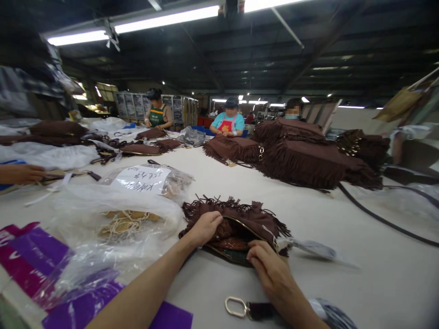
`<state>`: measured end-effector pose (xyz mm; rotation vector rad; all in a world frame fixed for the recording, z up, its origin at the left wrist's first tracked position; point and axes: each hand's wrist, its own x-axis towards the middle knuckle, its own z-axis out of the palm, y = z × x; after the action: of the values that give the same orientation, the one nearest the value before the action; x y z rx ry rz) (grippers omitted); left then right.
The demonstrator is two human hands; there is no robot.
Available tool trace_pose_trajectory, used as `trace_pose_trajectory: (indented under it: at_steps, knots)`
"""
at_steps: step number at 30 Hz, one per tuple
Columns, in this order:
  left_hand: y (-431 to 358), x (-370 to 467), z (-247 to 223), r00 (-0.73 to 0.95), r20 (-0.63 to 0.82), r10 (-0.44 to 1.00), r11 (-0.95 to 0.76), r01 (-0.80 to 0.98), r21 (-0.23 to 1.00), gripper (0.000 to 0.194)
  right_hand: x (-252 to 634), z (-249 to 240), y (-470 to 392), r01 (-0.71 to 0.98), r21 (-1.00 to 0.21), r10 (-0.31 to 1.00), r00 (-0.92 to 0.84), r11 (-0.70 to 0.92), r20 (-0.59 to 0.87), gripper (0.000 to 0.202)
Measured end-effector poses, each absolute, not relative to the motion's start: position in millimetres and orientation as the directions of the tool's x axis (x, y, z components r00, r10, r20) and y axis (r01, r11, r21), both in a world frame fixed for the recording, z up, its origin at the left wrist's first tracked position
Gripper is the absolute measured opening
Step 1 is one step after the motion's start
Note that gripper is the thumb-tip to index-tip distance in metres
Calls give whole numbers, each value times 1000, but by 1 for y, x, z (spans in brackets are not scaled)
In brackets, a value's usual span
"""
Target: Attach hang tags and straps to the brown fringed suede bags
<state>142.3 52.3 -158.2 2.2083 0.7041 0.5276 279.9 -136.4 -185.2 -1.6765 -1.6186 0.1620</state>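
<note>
A dark brown fringed bag (252, 218) lies on the white table with its zipped mouth open, and a patterned lining shows inside. My left hand (206, 227) is closed on the bag's edge at the left end of the opening. Fingers of my right hand (265, 262) are bent and pressed together on the near edge of the opening, toward its right end. Below the bag, a strap with an oval metal ring (235, 307) lies beside my right forearm. A clear-wrapped tag (313, 249) extends to the right of the bag.
Brown fringed bags (302, 160) are piled at the back right. Plastic bags (120, 228), one holding cords, and a labelled packet (144, 179) lie left. Purple sheets (41, 249) are at front left. Another person's hand (24, 174) is at the left edge; people sit across the table.
</note>
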Motion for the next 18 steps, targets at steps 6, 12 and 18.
trace_pose_trajectory:
  at_steps: [6, 12, 18]
  knots:
    - [0, 129, -132, 829, 484, 280, -917, 82, 391, 16, 302, -162, -144, 428, -891, 811, 461, 153, 361, 30]
    - [-22, 149, -156, 979, 178, 102, -984, 72, 166, 23, 305, -162, -145, 314, -935, 803, 507, 166, 313, 32]
    - [-11, 177, -151, 959, 61, 276, -957, 268, 107, 29, 309, -172, -144, 695, -718, 870, 327, 42, 368, 21]
